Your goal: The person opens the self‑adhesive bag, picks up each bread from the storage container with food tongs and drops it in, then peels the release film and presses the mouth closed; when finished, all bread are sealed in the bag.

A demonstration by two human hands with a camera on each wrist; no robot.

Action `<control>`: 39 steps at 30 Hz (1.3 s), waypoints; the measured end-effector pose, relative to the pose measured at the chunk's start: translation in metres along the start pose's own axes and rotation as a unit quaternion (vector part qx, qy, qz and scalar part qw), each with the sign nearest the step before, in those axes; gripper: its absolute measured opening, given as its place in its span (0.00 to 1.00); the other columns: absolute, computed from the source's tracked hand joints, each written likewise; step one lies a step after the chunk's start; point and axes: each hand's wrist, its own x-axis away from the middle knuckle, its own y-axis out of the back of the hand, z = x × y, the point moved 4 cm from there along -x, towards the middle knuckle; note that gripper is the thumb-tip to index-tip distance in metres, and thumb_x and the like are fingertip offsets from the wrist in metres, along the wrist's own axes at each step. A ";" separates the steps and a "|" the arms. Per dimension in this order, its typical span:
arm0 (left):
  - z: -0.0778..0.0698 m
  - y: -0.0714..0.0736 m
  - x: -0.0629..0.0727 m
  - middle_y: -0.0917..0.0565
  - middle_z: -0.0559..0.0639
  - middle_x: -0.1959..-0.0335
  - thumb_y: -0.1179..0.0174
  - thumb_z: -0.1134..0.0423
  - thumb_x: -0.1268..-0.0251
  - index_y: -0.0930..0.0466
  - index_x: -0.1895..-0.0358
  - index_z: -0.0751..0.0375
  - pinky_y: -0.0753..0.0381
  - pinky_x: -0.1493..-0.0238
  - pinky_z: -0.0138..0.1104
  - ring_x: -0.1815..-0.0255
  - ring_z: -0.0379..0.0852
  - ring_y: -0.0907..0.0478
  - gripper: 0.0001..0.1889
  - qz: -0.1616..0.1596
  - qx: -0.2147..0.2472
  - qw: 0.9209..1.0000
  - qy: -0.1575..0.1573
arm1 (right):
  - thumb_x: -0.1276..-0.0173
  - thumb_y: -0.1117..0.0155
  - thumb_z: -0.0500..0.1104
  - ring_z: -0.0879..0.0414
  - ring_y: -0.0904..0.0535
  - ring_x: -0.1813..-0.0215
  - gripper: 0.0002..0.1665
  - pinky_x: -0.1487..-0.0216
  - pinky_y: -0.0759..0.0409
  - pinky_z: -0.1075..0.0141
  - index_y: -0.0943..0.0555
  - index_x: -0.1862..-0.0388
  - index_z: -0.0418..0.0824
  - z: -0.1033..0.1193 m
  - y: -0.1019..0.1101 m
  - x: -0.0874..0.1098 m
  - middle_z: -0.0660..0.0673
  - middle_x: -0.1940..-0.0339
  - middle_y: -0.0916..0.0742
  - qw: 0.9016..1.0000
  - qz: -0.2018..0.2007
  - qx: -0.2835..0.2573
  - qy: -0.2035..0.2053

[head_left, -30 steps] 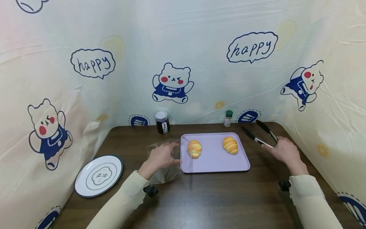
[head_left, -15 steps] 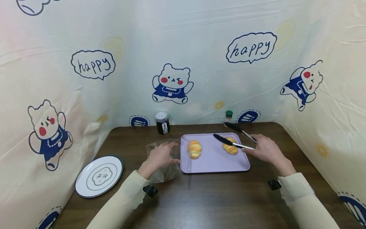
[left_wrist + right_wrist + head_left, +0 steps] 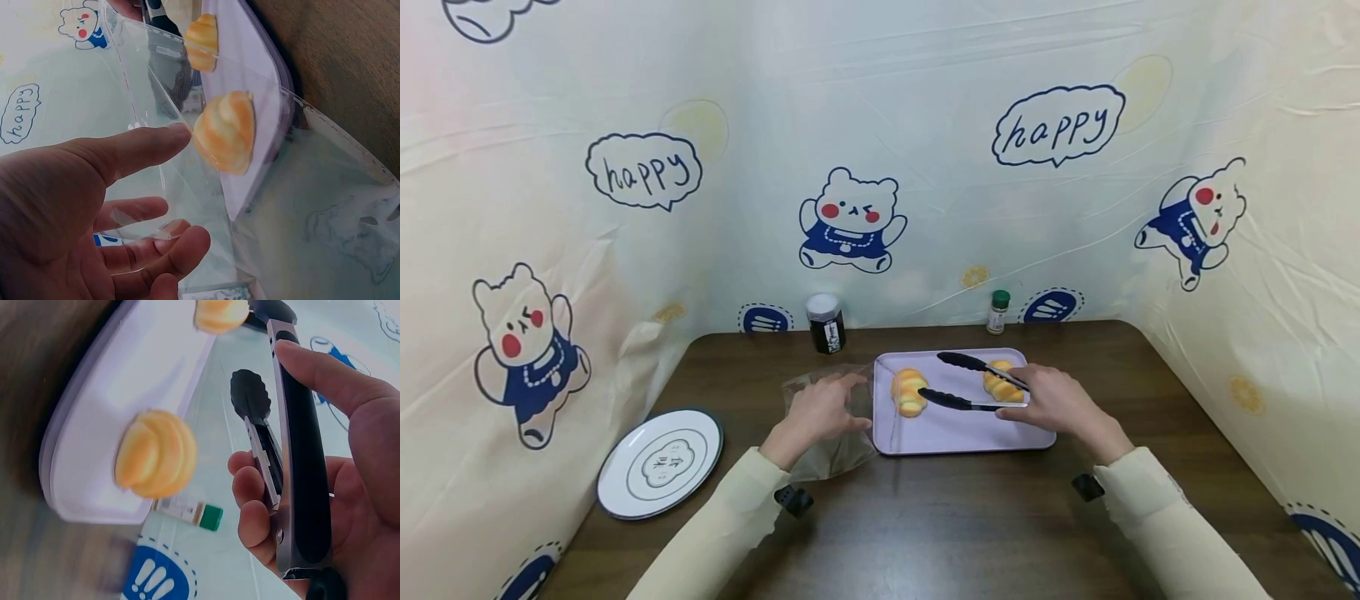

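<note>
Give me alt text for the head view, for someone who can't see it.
A right hand holds black-tipped tongs over a lilac tray with two bread rolls; a left hand, thumb and fingers apart, touches a clear bag at the tray's left end. A white plate lies at far left.

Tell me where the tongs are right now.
In the head view, the tongs are in the right hand, spread over the lilac tray, one tip appearing at the left bread roll.
</note>
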 end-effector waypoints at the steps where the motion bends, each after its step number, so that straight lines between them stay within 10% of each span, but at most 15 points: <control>1: 0.000 0.000 0.000 0.18 0.46 0.61 0.25 0.42 0.50 0.27 0.32 0.45 0.25 0.74 0.39 0.68 0.44 0.24 0.39 0.000 0.000 1.000 0.000 | 0.44 0.28 0.67 0.46 0.19 0.52 0.48 0.47 0.18 0.45 0.23 0.34 0.37 0.002 -0.002 -0.001 0.35 0.42 0.16 1.000 0.003 0.000 0.001; 21: 0.007 -0.003 -0.004 0.17 0.47 0.61 0.24 0.47 0.51 0.26 0.33 0.49 0.19 0.59 0.45 0.61 0.44 0.21 0.38 0.011 0.007 1.000 -0.002 | 0.47 0.24 0.65 0.53 0.24 0.62 0.44 0.54 0.18 0.52 0.19 0.40 0.38 0.021 -0.023 -0.020 0.43 0.52 0.13 0.999 0.039 0.009 0.011; 39: 0.012 -0.008 -0.009 0.18 0.49 0.62 0.22 0.52 0.51 0.25 0.34 0.54 0.20 0.57 0.44 0.62 0.45 0.23 0.38 0.024 0.030 0.999 -0.005 | 0.44 0.26 0.64 0.53 0.20 0.60 0.40 0.54 0.16 0.50 0.18 0.41 0.40 0.022 -0.012 -0.009 0.42 0.50 0.12 1.000 -0.006 0.013 0.027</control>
